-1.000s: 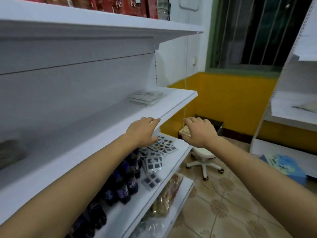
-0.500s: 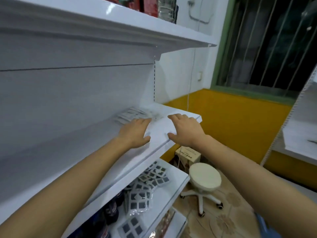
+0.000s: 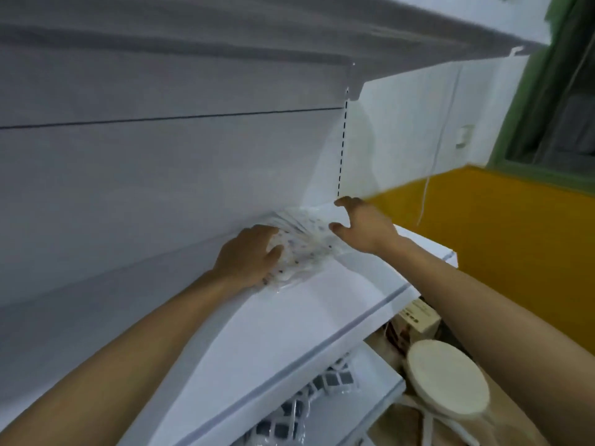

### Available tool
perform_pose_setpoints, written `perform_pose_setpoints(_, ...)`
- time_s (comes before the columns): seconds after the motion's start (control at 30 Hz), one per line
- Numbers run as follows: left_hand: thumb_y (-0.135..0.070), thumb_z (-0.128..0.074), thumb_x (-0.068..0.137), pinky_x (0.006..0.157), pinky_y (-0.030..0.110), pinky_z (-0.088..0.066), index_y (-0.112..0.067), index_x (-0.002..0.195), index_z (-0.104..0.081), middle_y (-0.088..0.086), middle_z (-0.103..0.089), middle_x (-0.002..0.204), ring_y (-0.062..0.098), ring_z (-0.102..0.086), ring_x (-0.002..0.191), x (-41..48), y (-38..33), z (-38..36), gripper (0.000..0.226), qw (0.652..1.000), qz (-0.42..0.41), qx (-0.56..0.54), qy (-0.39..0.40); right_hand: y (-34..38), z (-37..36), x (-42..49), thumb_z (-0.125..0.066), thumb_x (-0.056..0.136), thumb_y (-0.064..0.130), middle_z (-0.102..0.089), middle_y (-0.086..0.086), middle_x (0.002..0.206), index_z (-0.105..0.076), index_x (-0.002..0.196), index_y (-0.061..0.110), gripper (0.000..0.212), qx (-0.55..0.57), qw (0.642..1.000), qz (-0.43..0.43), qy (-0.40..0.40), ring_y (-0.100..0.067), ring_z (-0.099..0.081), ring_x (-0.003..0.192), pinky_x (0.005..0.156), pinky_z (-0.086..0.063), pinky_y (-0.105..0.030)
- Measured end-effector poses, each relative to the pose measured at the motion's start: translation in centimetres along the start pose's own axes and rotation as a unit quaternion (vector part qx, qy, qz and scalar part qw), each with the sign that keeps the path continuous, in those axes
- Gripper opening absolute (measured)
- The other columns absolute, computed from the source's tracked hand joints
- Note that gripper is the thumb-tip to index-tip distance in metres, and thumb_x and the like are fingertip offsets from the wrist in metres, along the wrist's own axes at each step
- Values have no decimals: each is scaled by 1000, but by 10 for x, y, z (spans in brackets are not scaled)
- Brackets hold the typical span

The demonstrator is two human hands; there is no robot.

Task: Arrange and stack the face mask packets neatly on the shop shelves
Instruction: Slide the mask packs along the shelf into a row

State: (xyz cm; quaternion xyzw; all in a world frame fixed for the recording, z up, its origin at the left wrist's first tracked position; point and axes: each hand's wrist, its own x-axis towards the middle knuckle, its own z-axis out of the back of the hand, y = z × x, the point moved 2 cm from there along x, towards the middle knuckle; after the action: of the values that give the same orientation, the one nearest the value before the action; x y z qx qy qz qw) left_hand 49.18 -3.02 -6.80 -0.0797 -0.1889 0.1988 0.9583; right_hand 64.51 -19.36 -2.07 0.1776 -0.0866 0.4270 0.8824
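Left hand [image 3: 248, 259] pressing flat on packets [image 3: 302, 246] on shelf [image 3: 289, 333]; right hand [image 3: 363, 226] at stack's far edge, fingers spread; stool [image 3: 447, 378] below right.

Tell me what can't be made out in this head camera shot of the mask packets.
- Face mask packets, head view: motion blur hides their count and print.
- Left hand: its fingertips are lost in the blurred plastic.
- Right hand: grip on the pile is unclear.
- Stool: legs cut off by the bottom edge.

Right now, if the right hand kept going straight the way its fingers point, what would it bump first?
Probably the shelf's back panel: the right hand already flanks the face mask packets; depth is unclear.
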Motion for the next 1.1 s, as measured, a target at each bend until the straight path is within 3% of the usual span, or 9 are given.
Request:
perform_pose_setpoints(0.37, -37, -41, 101, 105, 38, -37, -22, 144, -38, 3, -40, 148, 24, -39, 133, 54, 11, -7, 46, 983, 182, -2, -27, -36, -13, 142, -50, 96, 37, -62, -1, 128, -58, 124, 21, 34, 153, 986, 61, 15, -23, -55, 120, 96, -40, -30)
perform_pose_setpoints(0.43, -41, -42, 100, 107, 37, -34, -22, 146, -36, 4, -37, 151, 25, -37, 135, 46, 8, -22, 50, 974, 224, -22, 0, -36, -29, 144, -51, 95, 46, -60, -3, 129, -57, 128, 20, 42, 178, 980, 77, 50, -24, -56, 118, 95, -41, -31)
perform_pose_setpoints(0.53, -40, -37, 102, 112, 30, -24, -20, 149, -34, 2, -31, 156, 22, -30, 141, 26, 3, -49, 51, 964, 264, -24, 14, -30, -80, 128, -30, 74, 88, -53, -6, 138, -53, 131, 21, 91, 177, 960, 133, 171, -27, -54, 122, 100, -42, -36)
perform_pose_setpoints(0.6, -39, -38, 102, 110, 29, -28, -16, 146, -39, 4, -39, 152, 22, -36, 138, 19, 3, -53, 49, 960, 276, -30, -18, -29, -104, 116, -26, 83, 81, -41, -8, 150, -45, 140, 19, 87, 120, 957, 164, 206, -25, -39, 137, 110, -30, -36)
perform_pose_setpoints(0.7, -42, -44, 98, 89, 30, -39, -14, 125, -55, 8, -59, 126, 28, -52, 118, 17, 5, -49, 40, 952, 300, -36, -58, -31, -108, 115, -40, 97, 53, -42, -12, 148, -46, 137, 11, 58, 139, 961, 180, 156, -27, -37, 137, 108, -30, -35)
perform_pose_setpoints(0.83, -39, -41, 99, 71, 28, -34, -19, 87, -61, 4, -64, 99, 26, -58, 96, 11, -4, -51, 30, 941, 322, -4, -106, -36, -112, 117, -38, 101, 45, -46, -12, 144, -52, 133, 9, 50, 200, 951, 180, 150, -27, -38, 136, 106, -31, -36)
perform_pose_setpoints(0.93, -35, -42, 100, 79, 29, -39, -17, 107, -66, 2, -64, 115, 24, -56, 106, 9, -4, -52, 31, 941, 320, 21, -103, -43, -117, 124, -28, 101, 49, -35, -14, 153, -43, 143, 13, 57, 258, 951, 157, 71, -25, -28, 144, 114, -22, -37)
perform_pose_setpoints(1.03, -38, -44, 98, 86, 30, -41, -20, 116, -65, -1, -63, 120, 22, -55, 111, 7, 3, -51, 33, 939, 329, 0, -104, -53, -112, 135, -27, 93, 51, -47, -20, 144, -51, 137, 9, 66, 216, 966, 133, -42, -33, -42, 134, 110, -32, -46)
perform_pose_setpoints(1.1, -46, -38, 92, 82, 28, -40, -21, 113, -67, -2, -65, 117, 21, -58, 108, 9, 6, -49, 43, 940, 320, -17, -114, -56, -108, 135, -27, 94, 53, -53, -15, 139, -53, 135, 11, 64, 171, 976, 134, -22, -31, -47, 130, 112, -29, -48)
